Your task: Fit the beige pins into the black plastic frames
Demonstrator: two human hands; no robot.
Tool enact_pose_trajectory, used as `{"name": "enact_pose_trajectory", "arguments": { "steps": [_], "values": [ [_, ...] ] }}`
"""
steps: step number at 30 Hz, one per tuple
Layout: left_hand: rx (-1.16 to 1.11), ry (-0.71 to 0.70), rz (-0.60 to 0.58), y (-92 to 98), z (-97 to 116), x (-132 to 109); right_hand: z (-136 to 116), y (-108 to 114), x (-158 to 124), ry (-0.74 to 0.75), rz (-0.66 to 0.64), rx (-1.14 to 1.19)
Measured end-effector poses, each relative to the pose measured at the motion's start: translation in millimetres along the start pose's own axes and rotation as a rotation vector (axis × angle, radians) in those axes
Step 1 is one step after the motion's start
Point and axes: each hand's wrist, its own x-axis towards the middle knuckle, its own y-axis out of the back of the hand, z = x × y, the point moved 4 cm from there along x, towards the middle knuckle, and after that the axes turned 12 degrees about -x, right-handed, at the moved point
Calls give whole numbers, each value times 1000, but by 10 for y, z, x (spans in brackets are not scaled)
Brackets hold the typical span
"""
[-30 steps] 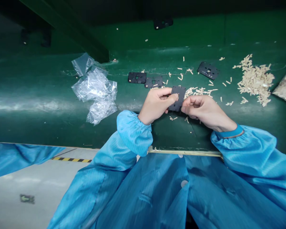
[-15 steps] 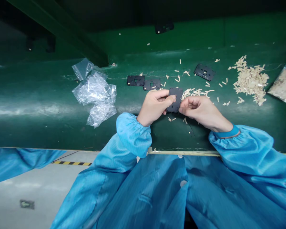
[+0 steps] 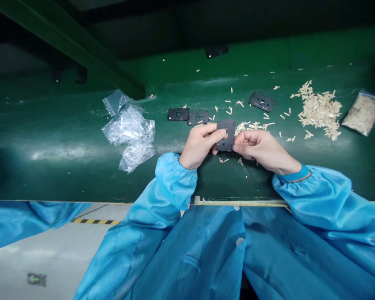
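Observation:
A flat black plastic plate with small cut-outs is held upright above the bench. My left hand grips it from the left, thumb across its face and fingers behind. At the plate's lower right edge, the thumb and fingertips of my right hand are pinched together on the rim; whether a small piece is also between them cannot be made out. Just behind my right hand lie loose cream-coloured strips, partly hidden by it. Two more black plates, one at the left and another beside it, lie beyond my left hand.
Farther right are a black plate, a heap of cream strips and a clear bag of strips. Crumpled clear plastic bags lie left. Another black part sits at the back. A person's blue sleeve shows at left.
The camera view has shifted, so the bench items appear lower. Both hands stay on the black plate, with hardly any change in their grip.

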Motion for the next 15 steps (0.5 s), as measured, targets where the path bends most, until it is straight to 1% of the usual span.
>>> {"name": "enact_pose_trajectory", "arguments": {
  "steps": [5, 15],
  "values": [
    [-115, 70, -14, -40, 6, -31, 2, 0, -26, 37, -71, 68],
    [-204, 116, -9, -61, -35, -44, 16, -18, -39, 82, -108, 128]
  ]
}}
